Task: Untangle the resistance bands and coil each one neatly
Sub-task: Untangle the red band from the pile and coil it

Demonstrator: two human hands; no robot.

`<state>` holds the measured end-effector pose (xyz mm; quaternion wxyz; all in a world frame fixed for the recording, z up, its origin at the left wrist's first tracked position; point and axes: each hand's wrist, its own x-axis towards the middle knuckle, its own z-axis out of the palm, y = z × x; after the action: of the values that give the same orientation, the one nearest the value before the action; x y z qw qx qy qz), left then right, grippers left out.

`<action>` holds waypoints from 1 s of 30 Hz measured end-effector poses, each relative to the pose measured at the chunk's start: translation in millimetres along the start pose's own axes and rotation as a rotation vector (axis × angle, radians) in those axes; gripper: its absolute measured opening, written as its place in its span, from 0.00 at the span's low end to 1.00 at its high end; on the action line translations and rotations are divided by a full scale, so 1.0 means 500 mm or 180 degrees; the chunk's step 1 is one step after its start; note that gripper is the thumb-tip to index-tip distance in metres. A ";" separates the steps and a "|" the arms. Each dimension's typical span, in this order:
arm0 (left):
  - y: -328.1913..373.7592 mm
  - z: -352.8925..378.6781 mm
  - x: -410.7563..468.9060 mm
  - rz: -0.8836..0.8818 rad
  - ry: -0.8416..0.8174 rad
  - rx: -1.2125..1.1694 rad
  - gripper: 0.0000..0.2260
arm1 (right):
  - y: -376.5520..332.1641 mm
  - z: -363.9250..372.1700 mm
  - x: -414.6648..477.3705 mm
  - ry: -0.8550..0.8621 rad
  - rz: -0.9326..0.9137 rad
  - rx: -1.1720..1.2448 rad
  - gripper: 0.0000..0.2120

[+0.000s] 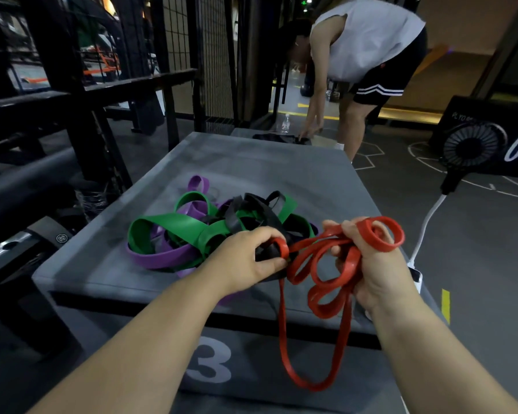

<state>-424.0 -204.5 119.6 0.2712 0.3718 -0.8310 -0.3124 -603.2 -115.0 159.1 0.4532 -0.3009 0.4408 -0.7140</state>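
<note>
A tangle of a green band (174, 224), a purple band (162, 258) and a black band (251, 210) lies on a grey padded box (251, 162). My right hand (374, 273) grips several loops of a thin red band (320, 291); one long loop hangs down over the box's front edge. My left hand (245, 258) pinches one end of the red band at the edge of the tangle, next to a strand of the black band.
A second grey box marked 3 (213, 363) sits below the front edge. Black racks (72, 94) stand on the left. A person (365, 49) bends over at the far end. On the right are a small fan (473, 147) and a white cable (428, 222).
</note>
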 end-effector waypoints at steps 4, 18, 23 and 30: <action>-0.001 -0.004 0.000 -0.0086 0.0059 -0.0378 0.14 | 0.010 -0.002 0.013 0.0139 -0.0020 0.0005 0.14; 0.009 -0.019 -0.009 -0.0109 0.0349 -0.1757 0.17 | 0.037 -0.015 0.019 -0.0985 -0.0165 -0.2528 0.17; 0.015 -0.023 -0.011 -0.0080 0.0048 -0.1895 0.14 | 0.036 -0.003 0.015 -0.1077 -0.0164 -0.3289 0.10; 0.015 -0.014 -0.012 -0.0180 0.0137 -0.1306 0.16 | 0.051 -0.006 0.019 -0.0863 -0.0149 -0.2781 0.14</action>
<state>-419.2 -198.0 128.0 0.3501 0.3385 -0.7332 -0.4746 -600.0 -127.5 135.0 0.3210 -0.5644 0.6304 -0.4254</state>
